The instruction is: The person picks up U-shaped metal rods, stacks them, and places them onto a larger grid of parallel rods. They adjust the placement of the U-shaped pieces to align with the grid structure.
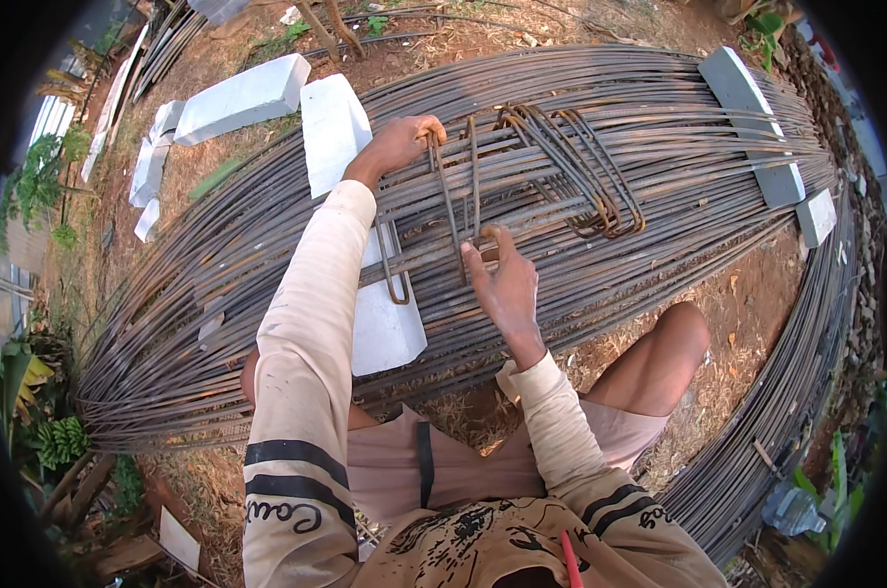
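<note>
Head view: rod pile [218, 294] is the landmark, long thin steel bars. Stirrup [443, 186], a narrow bent-bar rectangle, sits over the pile's middle, across its bars. Left hand [401, 144] closed round its end on the pile's far side; right hand [502, 284] pinches the end nearer the pile's near edge, thumb against fingers. Loose stirrups [592, 186] bunched on the pile, right of its middle; another bent piece [392, 255] on it, left of its middle. White block [389, 333] under the pile, near its middle; second block [757, 137] at its right end.

Handling, judged: stirrup looks stiff, fairly light, not fragile; rusty skin probably rough, so little slip. Best hold: both short ends, as now; mind any cut tips.

Writing: dark script lettering by the stripes on both sleeves [311, 343], dark print on shirt front [463, 544]. No label made out on steel or blocks.
</note>
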The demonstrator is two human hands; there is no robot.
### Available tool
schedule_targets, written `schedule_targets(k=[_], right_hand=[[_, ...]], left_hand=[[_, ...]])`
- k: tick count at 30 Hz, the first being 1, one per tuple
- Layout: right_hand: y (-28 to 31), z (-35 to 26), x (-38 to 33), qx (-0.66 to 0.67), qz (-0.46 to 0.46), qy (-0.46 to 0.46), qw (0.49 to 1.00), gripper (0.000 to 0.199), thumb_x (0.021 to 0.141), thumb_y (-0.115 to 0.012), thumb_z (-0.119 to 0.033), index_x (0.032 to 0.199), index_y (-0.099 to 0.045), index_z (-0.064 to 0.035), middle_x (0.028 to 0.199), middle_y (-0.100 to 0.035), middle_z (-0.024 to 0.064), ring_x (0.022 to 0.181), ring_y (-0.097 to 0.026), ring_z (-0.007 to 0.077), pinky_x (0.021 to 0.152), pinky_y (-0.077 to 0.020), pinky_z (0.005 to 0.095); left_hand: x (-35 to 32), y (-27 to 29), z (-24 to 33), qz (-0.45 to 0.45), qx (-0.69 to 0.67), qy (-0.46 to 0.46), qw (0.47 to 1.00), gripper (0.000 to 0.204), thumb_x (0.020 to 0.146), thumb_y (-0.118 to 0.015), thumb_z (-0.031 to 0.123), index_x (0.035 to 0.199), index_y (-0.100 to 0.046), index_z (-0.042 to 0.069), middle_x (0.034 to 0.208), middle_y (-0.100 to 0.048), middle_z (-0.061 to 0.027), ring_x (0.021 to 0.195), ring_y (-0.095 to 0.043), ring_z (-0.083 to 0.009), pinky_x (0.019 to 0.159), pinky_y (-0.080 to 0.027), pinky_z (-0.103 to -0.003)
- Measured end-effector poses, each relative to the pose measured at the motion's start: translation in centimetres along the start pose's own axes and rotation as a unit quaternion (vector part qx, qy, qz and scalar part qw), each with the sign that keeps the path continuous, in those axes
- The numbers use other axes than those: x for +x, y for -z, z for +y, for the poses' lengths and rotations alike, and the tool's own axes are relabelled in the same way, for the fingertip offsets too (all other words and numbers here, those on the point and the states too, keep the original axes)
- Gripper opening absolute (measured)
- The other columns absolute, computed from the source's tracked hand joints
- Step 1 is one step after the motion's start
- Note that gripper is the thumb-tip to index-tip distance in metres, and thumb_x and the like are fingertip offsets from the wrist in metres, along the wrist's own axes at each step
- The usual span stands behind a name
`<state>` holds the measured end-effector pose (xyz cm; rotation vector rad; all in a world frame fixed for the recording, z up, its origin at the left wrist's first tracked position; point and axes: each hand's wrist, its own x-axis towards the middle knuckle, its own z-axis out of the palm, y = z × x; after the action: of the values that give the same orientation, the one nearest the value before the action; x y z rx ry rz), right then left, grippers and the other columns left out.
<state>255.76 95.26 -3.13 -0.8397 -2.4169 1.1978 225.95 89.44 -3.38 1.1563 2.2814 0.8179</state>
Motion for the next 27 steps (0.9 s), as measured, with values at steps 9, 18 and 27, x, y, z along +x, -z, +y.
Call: schedule_targets(k=[9,18,27], right_hand=[[1.7,3.2,2.2,-0.040,0.082,0.016,0.996,0.025,0.093,-0.073,-0.021,0.115,-0.073,-0.0076,0.080,-0.075,0.0174,0.071,-0.074,0.0372,0.069,-0.0564,0.0435],[5.6,8.0,4.5,-0.104,0.182,0.057,0.976,0.016,0.092,-0.075,-0.017,0.100,-0.074,-0.0037,0.090,-0.075,0.0159,0.075,-0.073,0.0323,0.070,-0.0567,0.0409],[7.1,9.2,5.8,-0.114,0.278,0.071,0.951,0.012,0.095,-0.073,-0.012,0.101,-0.072,-0.0017,0.091,-0.072,0.0140,0.077,-0.072,0.0305,0.070,-0.0559,0.0403]], left_hand=[[0.7,-0.3,1.7,0.003,0.009,-0.022,1.000,0.028,0.092,-0.060,0.002,0.117,-0.072,0.007,0.113,-0.077,-0.0102,0.108,-0.071,-0.0240,0.096,-0.053,-0.036],[1.6,-0.4,-0.4,-0.004,0.017,0.022,1.000,0.028,0.092,-0.065,0.003,0.117,-0.075,0.010,0.115,-0.078,-0.0100,0.104,-0.072,-0.0260,0.091,-0.054,-0.040],[1.9,1.4,-0.7,-0.043,-0.030,0.019,0.998,0.035,0.095,-0.060,0.008,0.128,-0.070,0.009,0.130,-0.074,-0.0088,0.123,-0.067,-0.0242,0.106,-0.050,-0.039]])
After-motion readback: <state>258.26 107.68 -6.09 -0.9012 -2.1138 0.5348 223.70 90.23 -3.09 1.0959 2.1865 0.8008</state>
